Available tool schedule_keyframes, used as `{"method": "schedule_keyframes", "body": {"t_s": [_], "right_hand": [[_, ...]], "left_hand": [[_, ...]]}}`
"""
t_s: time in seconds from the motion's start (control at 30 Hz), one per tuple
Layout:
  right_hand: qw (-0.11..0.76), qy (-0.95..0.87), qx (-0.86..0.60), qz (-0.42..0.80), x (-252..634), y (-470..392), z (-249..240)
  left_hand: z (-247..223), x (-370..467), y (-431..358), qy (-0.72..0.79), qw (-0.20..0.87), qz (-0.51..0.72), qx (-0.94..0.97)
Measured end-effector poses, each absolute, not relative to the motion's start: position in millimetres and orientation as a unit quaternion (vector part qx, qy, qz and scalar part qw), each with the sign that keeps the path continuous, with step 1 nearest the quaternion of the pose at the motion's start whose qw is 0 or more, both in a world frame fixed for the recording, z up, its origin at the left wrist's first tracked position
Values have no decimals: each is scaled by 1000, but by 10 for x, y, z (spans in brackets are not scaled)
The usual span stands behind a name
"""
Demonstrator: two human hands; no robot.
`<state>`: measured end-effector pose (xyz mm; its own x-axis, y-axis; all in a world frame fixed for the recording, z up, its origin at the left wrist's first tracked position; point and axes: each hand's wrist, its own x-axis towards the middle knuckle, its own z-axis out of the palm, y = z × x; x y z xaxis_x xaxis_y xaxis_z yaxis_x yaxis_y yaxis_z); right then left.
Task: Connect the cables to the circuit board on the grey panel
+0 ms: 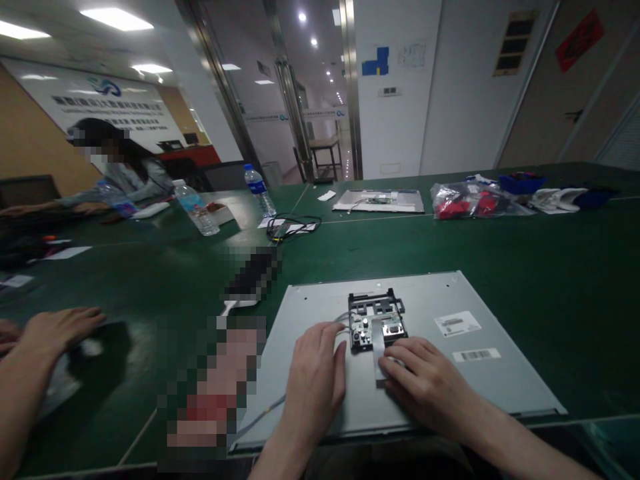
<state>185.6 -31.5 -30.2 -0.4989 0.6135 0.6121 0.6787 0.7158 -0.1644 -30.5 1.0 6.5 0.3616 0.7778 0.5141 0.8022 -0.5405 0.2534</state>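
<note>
A flat grey display panel (320, 303) lies back side up before me, with a small black-framed circuit board (375, 323) at its middle. A flat grey ribbon cable (379, 353) runs from the board toward me. My right hand (430, 383) pinches the ribbon's right edge near its lower end, palm down over the panel. My left hand (315, 373) is left of the board, thumb and fingers apart, fingertips by the thin grey cable (343, 316) at the board's side. That hand's lower fingers are hidden. Another stretch of grey cable (265, 413) passes behind my left wrist.
At the left edge another person's hand (63, 330) rests on the green table (320, 257). Beyond are bottles (197, 210), a coiled black cable (293, 227), a second panel (377, 201) and bagged red items (470, 202). A person (133, 170) sits at far left.
</note>
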Motion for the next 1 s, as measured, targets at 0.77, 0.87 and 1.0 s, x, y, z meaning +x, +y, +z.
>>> {"method": "schedule_keyframes", "body": {"t_s": [0.77, 0.87, 1.0], "right_hand": [[320, -869, -376, -30, 1881, -313, -318], [318, -870, -376, -30, 1884, -312, -316], [315, -872, -374, -29, 1885, -310, -310]], "left_hand": [[200, -723, 142, -444, -37, -123, -887], [215, -711, 181, -438, -34, -125, -889], [237, -667, 183, -438, -25, -134, -889]]}}
